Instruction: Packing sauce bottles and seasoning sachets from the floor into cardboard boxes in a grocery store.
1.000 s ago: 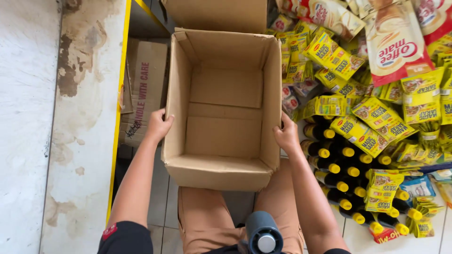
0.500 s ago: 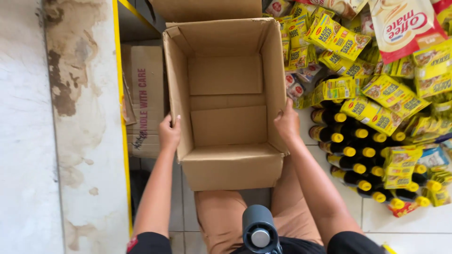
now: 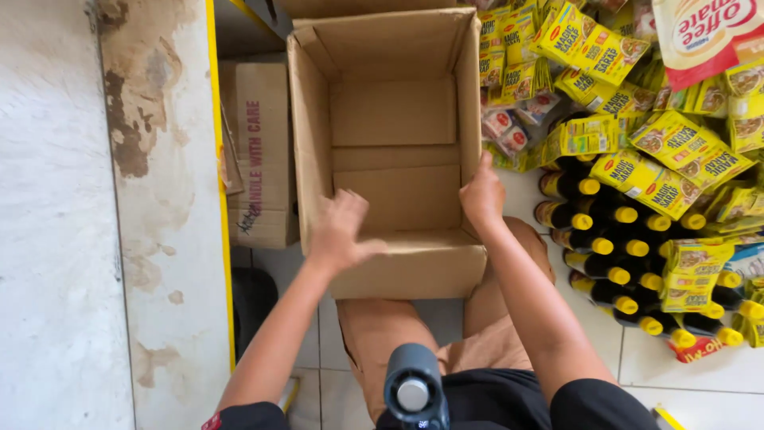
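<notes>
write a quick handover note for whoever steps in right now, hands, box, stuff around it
Left hand: open, blurred, over the near left corner of the box; grip unclear.
Right hand: on the box's right wall, fingers at the rim.
Box: open, empty, flaps up, on the floor against the knees.
Around: dark bottles with yellow caps and yellow sachets heaped to the right; a closed carton to the left.
Done: box open and upright.
Left: nothing packed yet.
</notes>
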